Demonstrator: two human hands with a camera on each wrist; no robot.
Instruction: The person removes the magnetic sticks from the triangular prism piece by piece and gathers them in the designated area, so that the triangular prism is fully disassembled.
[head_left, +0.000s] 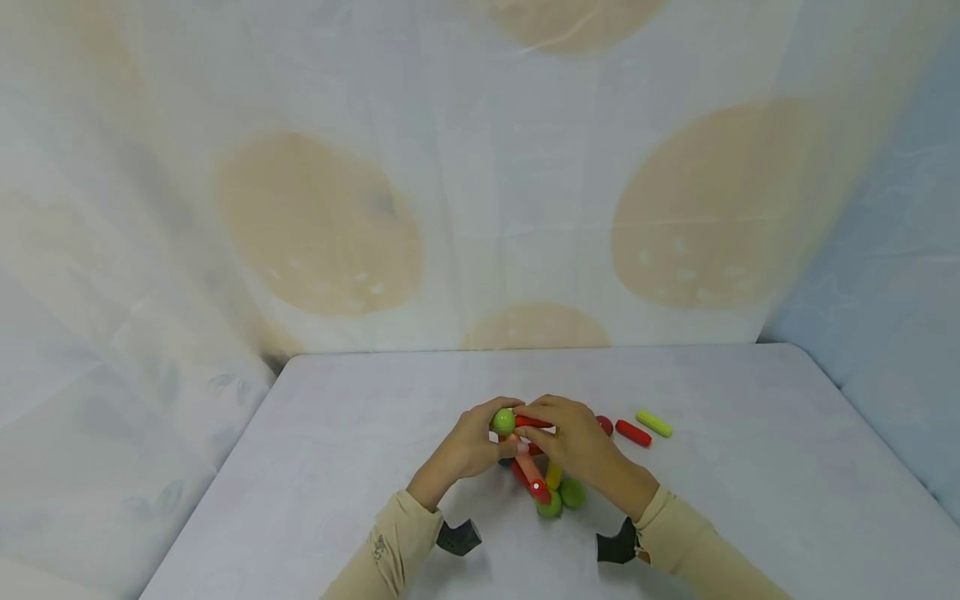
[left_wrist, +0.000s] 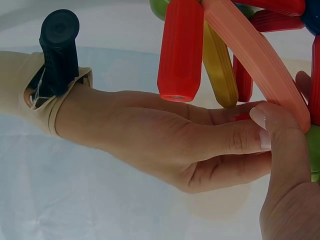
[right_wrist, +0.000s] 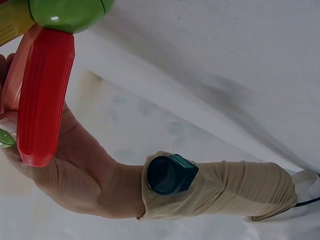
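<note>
My left hand [head_left: 467, 446] curls round the green ball [head_left: 503, 421] at the top of a small frame of rods and balls [head_left: 542, 482] standing on the grey table [head_left: 315, 467], near its front edge. My right hand [head_left: 573, 440] pinches a red rod [head_left: 534, 422] whose end meets that ball. I judge I am joining the rod here; next it wants steadying. Right of my hands lie a loose red rod [head_left: 633, 432] and a yellow-green rod [head_left: 654, 423].
</note>
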